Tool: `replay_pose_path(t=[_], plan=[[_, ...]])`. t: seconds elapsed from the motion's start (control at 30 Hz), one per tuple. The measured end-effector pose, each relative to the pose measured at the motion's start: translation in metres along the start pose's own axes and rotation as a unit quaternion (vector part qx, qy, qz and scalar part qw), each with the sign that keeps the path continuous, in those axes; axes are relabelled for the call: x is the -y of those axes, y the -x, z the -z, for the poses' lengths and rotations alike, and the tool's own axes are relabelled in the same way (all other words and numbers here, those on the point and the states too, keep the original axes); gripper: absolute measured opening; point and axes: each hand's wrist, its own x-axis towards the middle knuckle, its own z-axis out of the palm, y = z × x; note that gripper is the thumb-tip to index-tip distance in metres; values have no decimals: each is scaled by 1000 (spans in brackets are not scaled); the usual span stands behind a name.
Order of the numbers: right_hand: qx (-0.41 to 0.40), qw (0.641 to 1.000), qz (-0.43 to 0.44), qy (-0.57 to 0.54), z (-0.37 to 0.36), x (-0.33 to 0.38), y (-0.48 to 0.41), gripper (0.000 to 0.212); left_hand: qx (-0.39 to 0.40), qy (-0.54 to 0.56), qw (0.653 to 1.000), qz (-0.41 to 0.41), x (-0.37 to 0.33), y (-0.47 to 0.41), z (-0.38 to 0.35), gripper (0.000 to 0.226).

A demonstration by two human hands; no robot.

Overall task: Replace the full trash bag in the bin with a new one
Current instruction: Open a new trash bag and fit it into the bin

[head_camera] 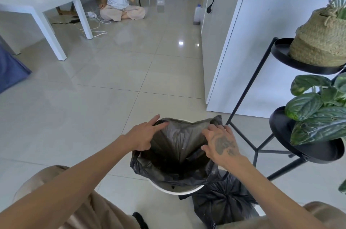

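The new bag [177,146] sits in the white bin [175,190], its far edge at twelve o'clock not yet over the rim. Left hand [143,136] pinches it at ten o'clock; right hand [221,142] clutches it at two. The full bag [222,198] lies at five o'clock.

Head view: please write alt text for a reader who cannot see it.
Both hands, left hand and right hand, spread a new black bag over the white bin. A tied full bag sits beside it.
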Motion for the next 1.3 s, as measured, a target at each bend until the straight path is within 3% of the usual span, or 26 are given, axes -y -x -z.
replay_pose_path(t=[0.2,0.3,0.37,0.43,0.53,0.63,0.8,0.9,1.0,1.1,1.23,1.3], plan=[[-3,998,-37,-55,-19,-9,-4,58,-37,128,991,-5,19,0,-8,87],[-70,997,-31,-7,-20,-11,-6,45,-139,244,960,4,11,6,-8,67],[-110,992,-38,54,-20,-12,-11,47,-165,288,943,32,2,10,-8,55],[-118,987,-50,93,-18,-12,-16,63,-148,290,943,69,-2,9,-11,70],[-40,986,-92,134,-14,-10,-22,95,-100,270,952,107,1,5,-17,107],[13,982,-102,159,-16,-12,-23,91,-54,198,971,122,6,3,-20,125],[193,955,-82,212,-4,-23,-16,78,-61,49,988,136,24,8,-20,109],[248,948,-63,192,2,-25,-13,80,-27,28,993,114,29,8,-19,106],[235,968,-47,81,2,-24,-15,88,-12,31,999,39,26,1,-17,106],[169,985,-37,-25,5,-21,-14,89,-11,16,999,26,19,-2,-14,102],[95,994,-33,-41,5,-19,-12,72,-29,32,999,21,20,0,-12,93],[57,997,-31,-42,0,-20,-11,62,-77,54,995,8,20,3,-11,82]])
